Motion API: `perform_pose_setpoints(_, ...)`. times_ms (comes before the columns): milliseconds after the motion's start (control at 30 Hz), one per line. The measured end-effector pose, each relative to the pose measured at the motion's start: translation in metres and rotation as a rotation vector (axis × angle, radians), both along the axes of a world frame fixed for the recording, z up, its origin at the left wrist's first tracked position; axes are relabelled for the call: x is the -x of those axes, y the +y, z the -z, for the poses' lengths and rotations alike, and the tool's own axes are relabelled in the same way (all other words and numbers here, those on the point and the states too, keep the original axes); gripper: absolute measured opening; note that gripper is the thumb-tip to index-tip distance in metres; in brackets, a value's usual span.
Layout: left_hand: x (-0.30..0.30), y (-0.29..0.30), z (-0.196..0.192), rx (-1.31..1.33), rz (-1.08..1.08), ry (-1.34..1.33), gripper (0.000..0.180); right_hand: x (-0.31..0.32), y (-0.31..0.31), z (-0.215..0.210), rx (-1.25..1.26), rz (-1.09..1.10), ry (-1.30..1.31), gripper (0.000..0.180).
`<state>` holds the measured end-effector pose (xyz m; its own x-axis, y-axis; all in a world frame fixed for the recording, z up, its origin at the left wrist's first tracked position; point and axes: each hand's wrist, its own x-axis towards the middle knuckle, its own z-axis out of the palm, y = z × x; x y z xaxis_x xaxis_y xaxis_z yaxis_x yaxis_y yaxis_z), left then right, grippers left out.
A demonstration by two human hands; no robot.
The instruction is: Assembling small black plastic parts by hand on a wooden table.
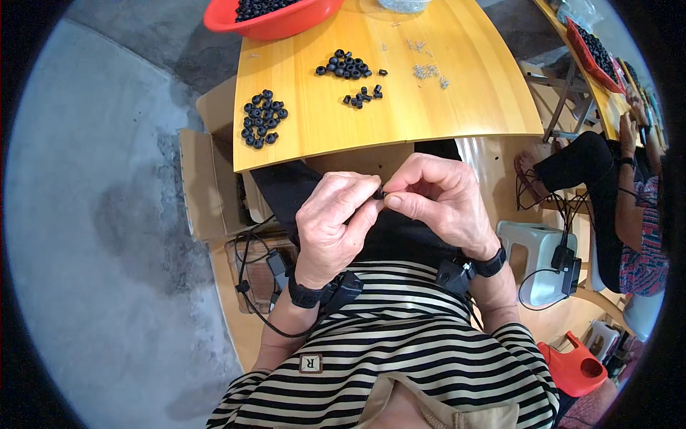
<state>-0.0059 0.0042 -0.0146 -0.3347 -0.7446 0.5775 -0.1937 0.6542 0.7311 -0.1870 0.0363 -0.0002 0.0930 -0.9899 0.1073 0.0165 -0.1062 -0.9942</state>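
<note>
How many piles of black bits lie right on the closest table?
3. The left pile, the back pile near the middle, and the smaller pile just closer than that. One loose bit sits beside the back pile. More could hide past the picture's top.

Parts pile (267,114) lies front-left on the table (464,100) (basin (279,28) behind).

A black-striped cream shirt (386,322) goes with black wristbands (490,264).
</note>
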Motion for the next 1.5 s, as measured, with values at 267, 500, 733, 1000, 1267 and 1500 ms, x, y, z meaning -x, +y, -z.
perform_pose_setpoints(267, -0.001, -0.001, 0.002, -0.005, 0.045, -0.003, 0.031, 0.004, -0.010, 0.006, -0.112, -0.050, -0.147, 0.010)
perform_pose_setpoints(500, -0.003, -0.001, 0.004, -0.119, 0.095, 0.094, 0.033, 0.007, -0.016, 0.015, -0.179, -0.106, -0.318, 0.018)
perform_pose_setpoints(733, -0.005, -0.004, 0.003, -0.102, 0.058, 0.100, 0.033, 0.000, -0.014, 0.021, -0.322, -0.220, -0.388, 0.026)
perform_pose_setpoints(1000, -0.005, -0.007, 0.007, 0.102, -0.003, -0.086, 0.031, -0.006, -0.017, 0.025, -0.347, -0.229, -0.342, 0.024)
perform_pose_setpoints(1267, -0.007, -0.006, 0.009, -0.094, 0.030, 0.016, 0.030, -0.008, -0.021, 0.036, -0.351, -0.294, -0.433, 0.025)
perform_pose_setpoints(1500, -0.017, -0.010, 0.021, -0.261, 0.047, 0.139, 0.030, -0.009, -0.049, 0.045, 0.026, 0.121, 0.154, 0.021)
